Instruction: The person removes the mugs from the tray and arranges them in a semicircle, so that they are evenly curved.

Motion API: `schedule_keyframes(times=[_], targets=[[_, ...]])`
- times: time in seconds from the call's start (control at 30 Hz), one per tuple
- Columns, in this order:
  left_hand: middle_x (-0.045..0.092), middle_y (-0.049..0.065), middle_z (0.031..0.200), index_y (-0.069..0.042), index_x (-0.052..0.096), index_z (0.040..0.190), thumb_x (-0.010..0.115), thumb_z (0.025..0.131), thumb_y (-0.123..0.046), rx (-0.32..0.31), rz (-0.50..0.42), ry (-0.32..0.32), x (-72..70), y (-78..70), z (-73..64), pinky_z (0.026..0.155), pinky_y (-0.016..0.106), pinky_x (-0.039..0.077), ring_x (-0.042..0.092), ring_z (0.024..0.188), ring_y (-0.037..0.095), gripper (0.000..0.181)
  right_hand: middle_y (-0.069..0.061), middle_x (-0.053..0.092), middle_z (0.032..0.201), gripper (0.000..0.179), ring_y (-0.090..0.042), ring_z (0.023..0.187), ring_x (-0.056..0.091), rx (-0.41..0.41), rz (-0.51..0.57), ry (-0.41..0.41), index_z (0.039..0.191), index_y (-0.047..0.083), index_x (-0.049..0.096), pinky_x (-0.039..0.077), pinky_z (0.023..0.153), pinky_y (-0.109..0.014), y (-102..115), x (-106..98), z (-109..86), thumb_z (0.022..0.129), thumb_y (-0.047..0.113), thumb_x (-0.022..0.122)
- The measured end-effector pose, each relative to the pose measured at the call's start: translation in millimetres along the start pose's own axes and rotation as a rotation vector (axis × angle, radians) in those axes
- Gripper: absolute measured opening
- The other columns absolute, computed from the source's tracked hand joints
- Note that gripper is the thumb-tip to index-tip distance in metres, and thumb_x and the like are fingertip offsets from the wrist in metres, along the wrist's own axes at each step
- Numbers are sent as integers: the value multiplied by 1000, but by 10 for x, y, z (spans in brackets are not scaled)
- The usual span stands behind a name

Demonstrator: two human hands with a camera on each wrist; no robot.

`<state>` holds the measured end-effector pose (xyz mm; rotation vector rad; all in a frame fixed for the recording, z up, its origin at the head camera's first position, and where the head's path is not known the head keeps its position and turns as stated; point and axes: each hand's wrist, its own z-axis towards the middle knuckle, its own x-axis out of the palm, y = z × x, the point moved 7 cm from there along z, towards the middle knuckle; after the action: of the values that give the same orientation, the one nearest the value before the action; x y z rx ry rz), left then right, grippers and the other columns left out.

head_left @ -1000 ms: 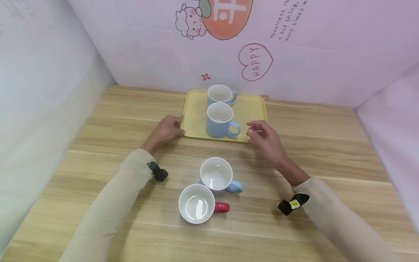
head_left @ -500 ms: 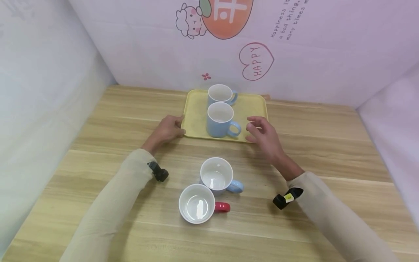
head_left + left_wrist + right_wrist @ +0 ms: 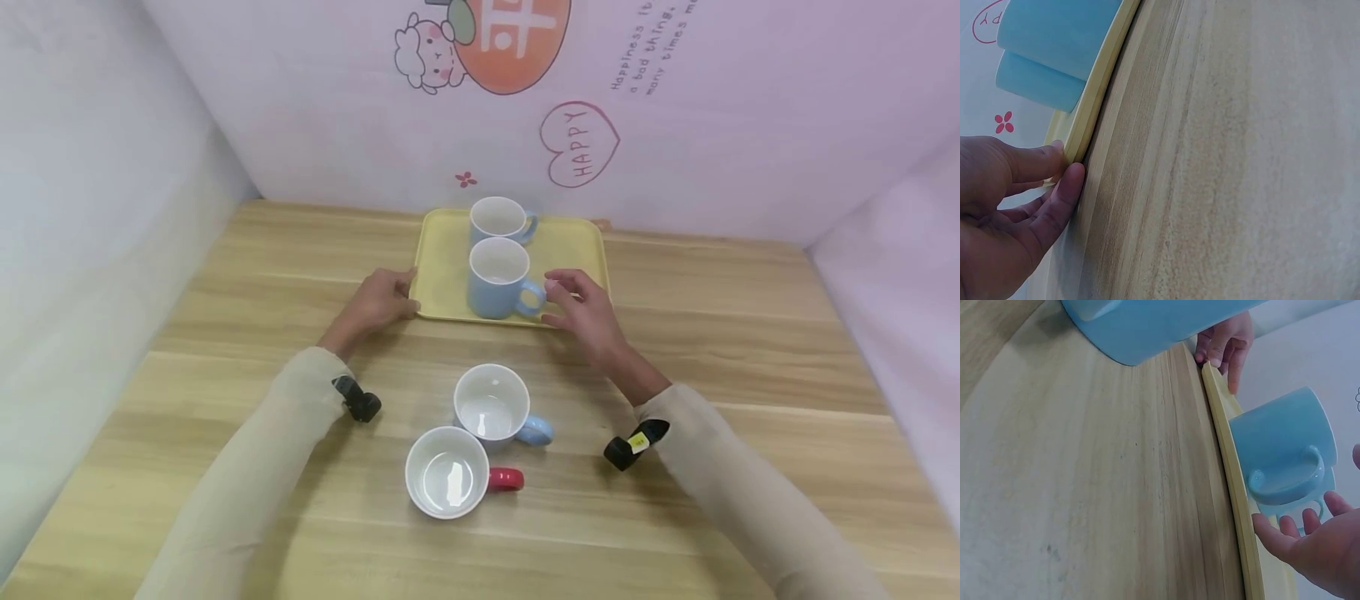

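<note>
At its left front corner, the yellow tray [image 3: 441, 287] is pinched between the thumb and fingers of my left hand [image 3: 381, 300]; the left wrist view shows the tray rim [image 3: 1092, 103] between them. Two light blue mugs stand upright on the tray: a front mug [image 3: 491, 296] and, partly hidden behind it, a back mug [image 3: 480, 235]. Over the tray's right front part my right hand [image 3: 588, 317] has its fingers loosely bent close to the front mug's handle. In the right wrist view, the fingers [image 3: 1282, 537] lie just beside that handle [image 3: 1288, 484], with nothing held.
Nearer on the wooden table [image 3: 742, 350] stand two more mugs, close together: a blue-handled mug [image 3: 491, 404] and a red-handled mug [image 3: 447, 475]. A white printed cloth [image 3: 337, 125] rises right behind the tray. Cloth walls border both sides.
My right hand has moved left over the tray, closer to the front mug's handle. The left hand keeps its hold on the tray corner, and the mugs stay put.
</note>
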<state>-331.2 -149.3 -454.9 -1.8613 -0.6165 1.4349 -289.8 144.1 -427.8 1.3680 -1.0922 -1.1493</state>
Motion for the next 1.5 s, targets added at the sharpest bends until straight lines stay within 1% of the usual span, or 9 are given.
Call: schedule_keyframes(times=[0.07,0.17,0.27,0.37,0.7,0.93,1.13,1.33,1.5], targets=[[62,14,91,4,65,98,71,89,-5,2,-3,10,16,-10,20,51,25,36,40,56,13,14,-14,48,124,49,-34,120,52,15,6,-1,139,-8,45,51,92,-47,-4,3,8,104,25,54],[63,14,90,4,66,115,71,88,-4,-5,-9,9,22,-15,23,50,25,36,40,56,13,28,-14,48,125,48,-34,121,50,42,19,-6,138,-7,46,52,91,-46,-5,27,21,104,24,56],[63,13,84,2,55,137,71,88,-3,-11,-2,-1,12,-7,13,51,25,37,42,57,13,52,-14,47,127,49,-29,118,50,64,17,-9,139,-6,47,52,91,-46,-4,72,36,102,24,58],[62,11,78,1,47,144,71,88,-2,-13,0,-7,-2,-3,-4,53,26,38,44,59,14,61,-15,47,128,50,-25,115,51,81,2,-14,139,-5,47,52,91,-46,-2,111,47,101,23,61],[64,10,75,3,48,143,70,88,-1,-5,-4,-7,-20,-14,-27,56,27,40,46,60,15,59,-18,50,125,40,-23,105,55,103,-35,-66,129,-7,54,54,90,-39,-43,165,69,98,14,66],[62,11,79,-1,49,144,72,88,-2,-22,-17,-11,-5,11,-15,55,28,39,44,61,15,60,-14,56,115,30,-23,103,58,24,13,-135,122,-8,58,55,86,-41,-68,140,52,97,7,64],[66,15,89,-2,48,145,71,87,-1,-38,-41,-16,-4,18,-13,59,28,44,51,66,18,62,-16,61,108,25,-30,102,62,-62,27,-178,117,-11,62,56,83,-42,-48,161,39,97,3,64],[66,14,86,-2,46,146,71,88,-1,-25,-35,-8,7,23,0,58,28,43,49,65,17,64,-17,61,105,25,-31,99,63,-69,6,-241,117,-10,64,56,82,-41,-76,142,40,97,6,64],[68,16,92,-2,45,147,71,88,-1,-28,-37,-10,1,34,-2,63,29,45,53,69,19,65,-15,62,103,24,-27,96,62,-64,-6,-271,116,-7,65,57,82,-41,-86,129,47,98,8,65]])
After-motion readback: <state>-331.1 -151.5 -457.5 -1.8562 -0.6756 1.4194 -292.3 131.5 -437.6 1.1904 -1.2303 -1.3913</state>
